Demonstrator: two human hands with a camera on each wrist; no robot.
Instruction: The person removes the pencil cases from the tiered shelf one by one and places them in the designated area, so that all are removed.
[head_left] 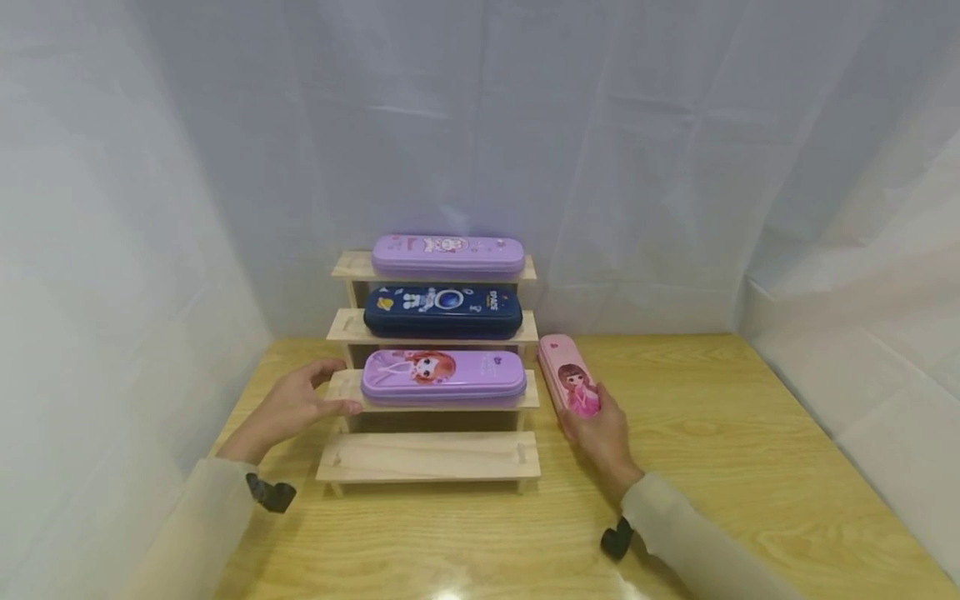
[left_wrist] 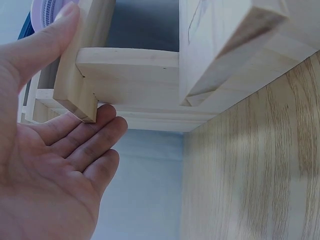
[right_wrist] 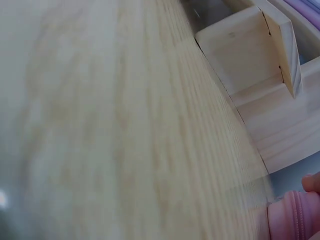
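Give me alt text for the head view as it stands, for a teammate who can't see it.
A person's right hand holds a pink case to the right of a four-step wooden rack, while the left hand grips the rack's left side. On the upper three steps, from the top, lie a light purple case, a navy space case and a purple doll-print case.

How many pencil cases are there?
4: a lilac case at the top of the wooden stand, a navy SPACE case next down, a purple girl-print case below that, and a pink case in the right hand.
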